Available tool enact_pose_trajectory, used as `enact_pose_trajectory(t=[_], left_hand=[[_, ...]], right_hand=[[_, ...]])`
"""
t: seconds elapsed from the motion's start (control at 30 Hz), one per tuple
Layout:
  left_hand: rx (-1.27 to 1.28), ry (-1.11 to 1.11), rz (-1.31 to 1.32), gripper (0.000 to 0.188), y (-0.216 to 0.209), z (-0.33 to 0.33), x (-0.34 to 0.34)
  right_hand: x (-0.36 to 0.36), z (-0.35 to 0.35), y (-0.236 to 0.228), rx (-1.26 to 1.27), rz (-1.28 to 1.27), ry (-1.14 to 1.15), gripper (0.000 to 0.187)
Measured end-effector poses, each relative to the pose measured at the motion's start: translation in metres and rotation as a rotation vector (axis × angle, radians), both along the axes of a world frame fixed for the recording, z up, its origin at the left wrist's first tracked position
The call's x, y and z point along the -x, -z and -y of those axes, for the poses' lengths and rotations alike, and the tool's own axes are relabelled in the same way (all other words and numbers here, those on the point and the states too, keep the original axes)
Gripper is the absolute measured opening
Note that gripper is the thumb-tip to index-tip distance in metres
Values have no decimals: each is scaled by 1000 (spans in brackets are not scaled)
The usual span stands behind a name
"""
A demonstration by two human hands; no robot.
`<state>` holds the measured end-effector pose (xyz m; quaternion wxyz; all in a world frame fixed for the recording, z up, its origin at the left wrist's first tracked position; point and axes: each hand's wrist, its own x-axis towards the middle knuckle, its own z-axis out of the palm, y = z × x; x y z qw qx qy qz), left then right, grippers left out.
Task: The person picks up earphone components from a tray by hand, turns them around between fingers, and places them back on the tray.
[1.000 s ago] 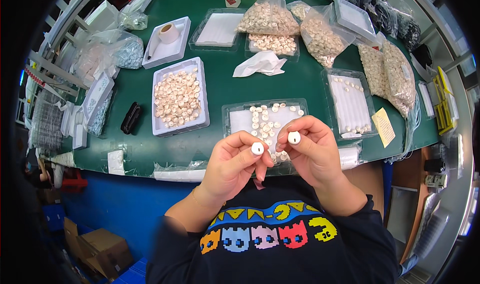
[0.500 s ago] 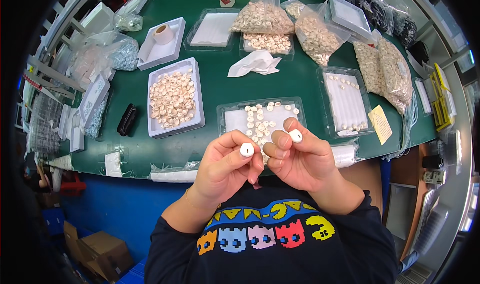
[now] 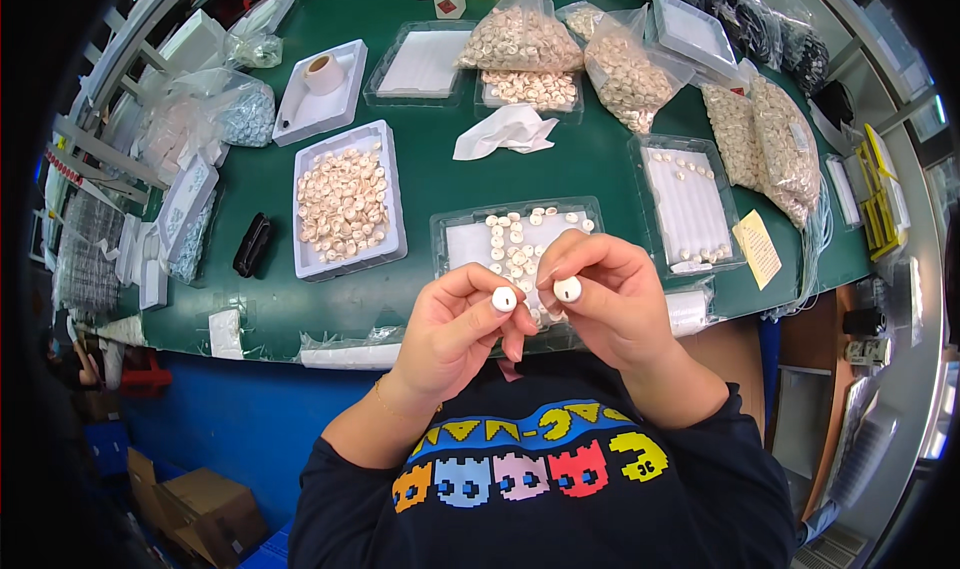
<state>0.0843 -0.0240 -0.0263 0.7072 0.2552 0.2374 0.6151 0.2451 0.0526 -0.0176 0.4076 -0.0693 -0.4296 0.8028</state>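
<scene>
My left hand point(image 3: 458, 321) pinches a small white round cap point(image 3: 504, 299) between thumb and fingers. My right hand point(image 3: 605, 299) pinches a second white round cap point(image 3: 567, 289) the same way. Both caps face the camera, close together, above the near table edge. Just behind the hands lies a clear plastic tray point(image 3: 463, 237) with several small pale round pieces scattered on its white liner.
A white tray of beige pieces point(image 3: 345, 201) sits to the left, a clear tray with white rows point(image 3: 690, 204) to the right. Bags of beige pieces point(image 3: 520, 39), a crumpled tissue point(image 3: 508, 129), a tape roll tray point(image 3: 320, 84) and a black object point(image 3: 252, 245) lie on the green table point(image 3: 430, 159).
Both hands have drawn slightly closer together and toward my chest, still pinching their white caps. Nothing on the table has moved.
</scene>
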Motion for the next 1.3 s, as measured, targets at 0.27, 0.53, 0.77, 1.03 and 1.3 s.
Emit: enact_pose_trajectory(t=[0.27,0.53,0.77,1.03,1.3], left_hand=[[241,130,-73,12,27,-12,1],[320,199,285,32,45,-26,14],[102,-537,-462,26,33,-53,118],[-193,-499,-1641,8,36,-65,73],[-334,-89,-1932,16,71,-46,29]], right_hand=[[7,-3,8,-979,669,412,25],[11,-5,22,-1040,754,391,27],[-16,-42,47,-917,930,522,21],[-8,-47,73,-1021,1127,482,17],[-2,-43,87,-1078,1180,451,12]])
